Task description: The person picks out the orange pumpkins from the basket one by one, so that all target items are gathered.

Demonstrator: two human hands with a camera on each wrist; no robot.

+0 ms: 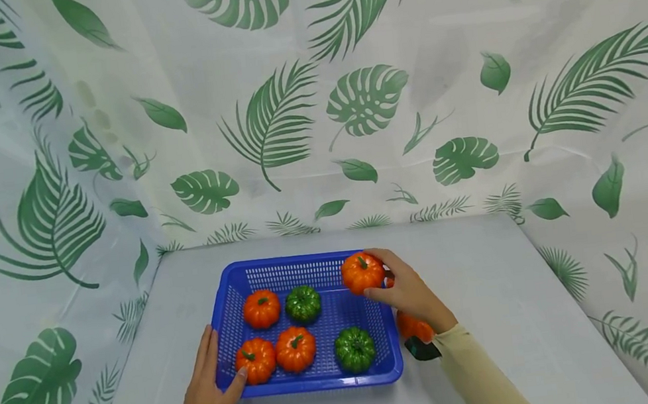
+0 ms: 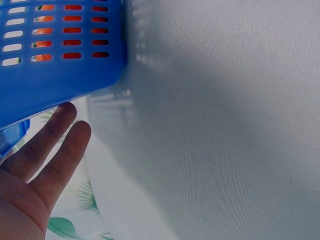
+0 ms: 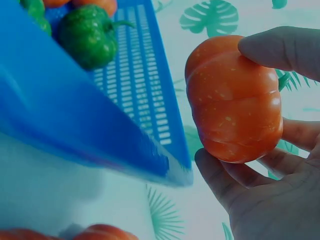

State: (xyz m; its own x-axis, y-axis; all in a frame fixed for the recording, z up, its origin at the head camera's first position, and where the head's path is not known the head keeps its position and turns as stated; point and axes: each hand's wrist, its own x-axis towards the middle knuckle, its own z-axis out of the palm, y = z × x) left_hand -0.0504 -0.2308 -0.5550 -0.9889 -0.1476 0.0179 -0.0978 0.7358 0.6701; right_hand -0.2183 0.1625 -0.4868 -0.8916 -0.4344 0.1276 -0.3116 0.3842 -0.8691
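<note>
A blue plastic basket [image 1: 311,385] holds several small toy pumpkins: orange ones such as the orange pumpkin [image 1: 295,350] at the front left, a green pumpkin [image 1: 303,304] at the back and another green pumpkin [image 1: 355,350] at the front right. At the basket's left front corner my left hand [image 1: 204,392] touches the rim, its thumb over the edge and its visible fingers straight along the outside. Above the back right corner, my right hand [image 1: 403,289] grips an orange pumpkin [image 3: 235,100] between thumb and fingers, lifted clear of the rim.
Right of the basket, partly covered by my right forearm, lie an orange pumpkin [image 1: 413,326] and a dark green object [image 1: 423,349]. The white tabletop [image 1: 526,339] meets leaf-printed sheeting [image 1: 316,129] at the back and both sides.
</note>
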